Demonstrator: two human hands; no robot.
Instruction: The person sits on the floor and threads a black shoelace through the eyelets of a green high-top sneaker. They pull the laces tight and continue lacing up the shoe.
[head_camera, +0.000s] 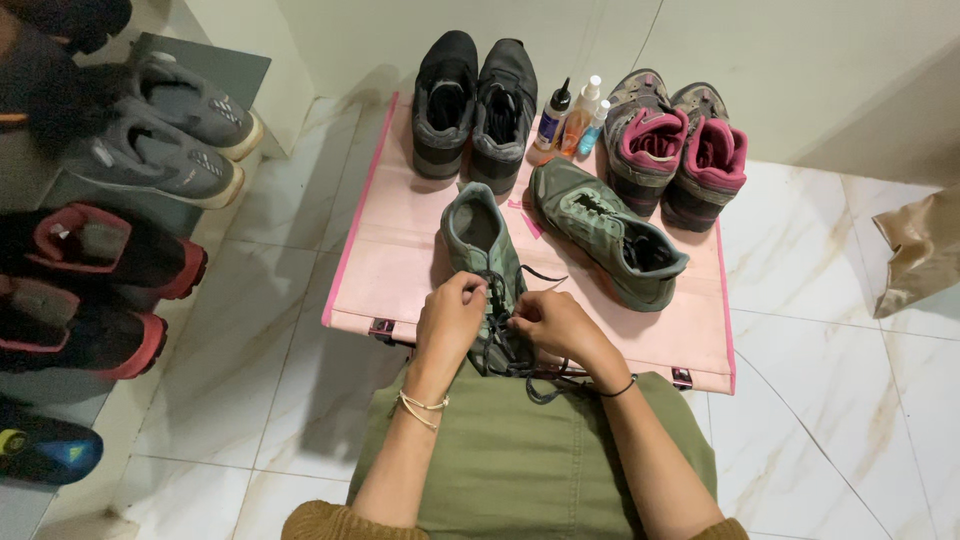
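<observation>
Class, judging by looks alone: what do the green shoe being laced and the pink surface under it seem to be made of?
Green shoe: probably matte woven fabric or mesh, with dull, soft-looking panels. Pink surface: likely smooth plastic or coated board, flat with an even sheen; uncertain.

Pink folding table (400, 255), set on a white marble-tiled floor (270, 340). On it, far edge: pair of black shoes (475, 105); three small bottles (572, 118) just beside them; pair of grey shoes with pink lining (675, 145). Mid-table: one green-grey sneaker (605, 230), lying at an angle. Left of the table: grey shoe rack (215, 65) bearing a pair of grey sneakers (165, 135), black-and-red shoes (95, 290), one blue-and-black shoe (45, 450). Right edge: brown paper bag (920, 260).
</observation>
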